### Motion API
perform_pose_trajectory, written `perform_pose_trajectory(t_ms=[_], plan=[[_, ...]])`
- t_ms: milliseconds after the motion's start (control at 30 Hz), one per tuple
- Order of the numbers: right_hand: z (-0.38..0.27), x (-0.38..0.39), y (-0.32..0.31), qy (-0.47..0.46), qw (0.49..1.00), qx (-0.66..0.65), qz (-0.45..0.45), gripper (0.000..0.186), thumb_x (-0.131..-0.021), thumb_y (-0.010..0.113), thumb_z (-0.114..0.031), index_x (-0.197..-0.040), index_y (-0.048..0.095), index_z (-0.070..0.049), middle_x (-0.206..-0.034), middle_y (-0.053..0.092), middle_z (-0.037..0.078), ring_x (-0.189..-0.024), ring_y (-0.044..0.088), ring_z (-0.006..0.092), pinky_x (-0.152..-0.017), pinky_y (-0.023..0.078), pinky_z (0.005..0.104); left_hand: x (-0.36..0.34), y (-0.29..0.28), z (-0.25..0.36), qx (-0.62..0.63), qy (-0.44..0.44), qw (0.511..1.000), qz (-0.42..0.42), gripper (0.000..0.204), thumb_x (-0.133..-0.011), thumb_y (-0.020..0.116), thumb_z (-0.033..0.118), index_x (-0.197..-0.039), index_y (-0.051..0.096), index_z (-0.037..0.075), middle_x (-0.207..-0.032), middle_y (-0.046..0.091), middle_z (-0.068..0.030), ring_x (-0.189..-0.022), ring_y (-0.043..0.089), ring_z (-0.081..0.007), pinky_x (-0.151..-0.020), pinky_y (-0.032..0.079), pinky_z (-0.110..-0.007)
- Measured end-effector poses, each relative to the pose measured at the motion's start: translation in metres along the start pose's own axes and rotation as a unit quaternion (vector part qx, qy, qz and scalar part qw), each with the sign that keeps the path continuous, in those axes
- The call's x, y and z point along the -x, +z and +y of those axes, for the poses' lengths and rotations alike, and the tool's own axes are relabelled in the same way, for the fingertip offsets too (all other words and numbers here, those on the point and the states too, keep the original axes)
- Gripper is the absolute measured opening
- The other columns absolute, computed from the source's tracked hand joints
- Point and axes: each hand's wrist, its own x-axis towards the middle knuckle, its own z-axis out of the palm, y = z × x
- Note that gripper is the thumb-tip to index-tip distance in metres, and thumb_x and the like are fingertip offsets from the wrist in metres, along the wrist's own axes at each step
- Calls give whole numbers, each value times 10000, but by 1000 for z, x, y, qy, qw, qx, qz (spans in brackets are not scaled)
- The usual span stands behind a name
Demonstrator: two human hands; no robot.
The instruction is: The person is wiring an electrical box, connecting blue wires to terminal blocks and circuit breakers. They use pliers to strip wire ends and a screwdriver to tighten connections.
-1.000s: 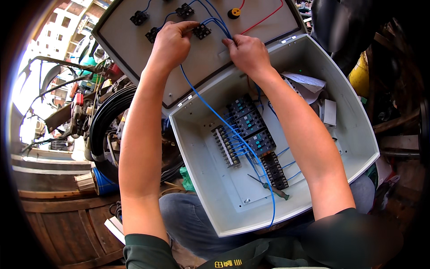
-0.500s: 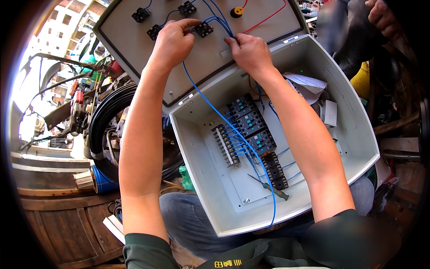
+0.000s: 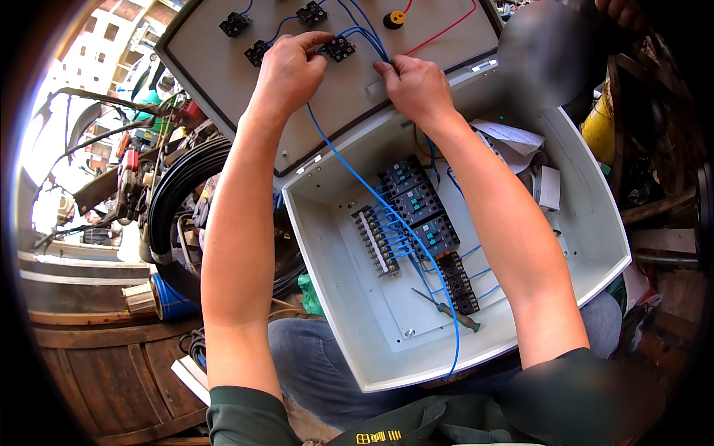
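Note:
My left hand point(image 3: 291, 70) is closed at the raised lid point(image 3: 216, 70) of a grey electrical enclosure point(image 3: 327, 275). Its index finger reaches to a black contact block point(image 3: 340, 49). A long blue wire point(image 3: 349, 168) runs out beneath this hand, across the box and over its near rim; the grip itself is hidden. With thumb and finger, my right hand point(image 3: 418, 88) pinches a bundle of blue wires point(image 3: 375, 46) beside that block. Inside the box are black contactors point(image 3: 416, 204), a terminal strip point(image 3: 374, 241) and a screwdriver point(image 3: 462, 318).
A blurred person point(image 3: 543, 56) leans in at the upper right, over the box's far corner. Papers point(image 3: 513, 138) and a small white box point(image 3: 548, 189) lie inside the enclosure. To the left are a black cable coil point(image 3: 160, 201) and a blue cylinder point(image 3: 172, 297).
The other person has moved inward at the upper right and now covers the enclosure's far corner. My hands stay almost in place, the left shifting very slightly right.

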Motion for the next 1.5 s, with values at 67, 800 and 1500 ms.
perform_pose_trajectory(t_ms=[67, 800, 1500], plan=[[0, -1, -1, -1, 1000, -2, -1, 361, -968, 639, -389, -837, 697, -58, -804, 691, 200, -810, 648, 448, -712, 519, 500, 0, 0, 1, 2, 6, 1000, 7, 429, -856, 567, 121, -1254, 724, 131, -1070, 689, -159, -928, 702, -265, -874, 543, -360], [8, -10, 4, -28, 999, 13, -38, 369, -966, 626, -394, -913, 736, -46, -846, 712, 215, -834, 692, 416, -756, 543, 499, 8, 11, -14, -23, 28, 995, 98, 385, -850, 631, 155, -1216, 741, 103, -982, 759, -147, -858, 738, -207, -819, 567, -328], [58, 168, -209, -60, 544, 492, -677, 374, -830, 776, -336, -1031, 756, -22, -1031, 751, 152, -963, 725, 334, -839, 579, 433, 186, -22, 114, 270, -108, 945, 147, 275, -986, 661, 60, -1256, 701, 17, -935, 773, -95, -850, 727, -92, -819, 565, -218]])
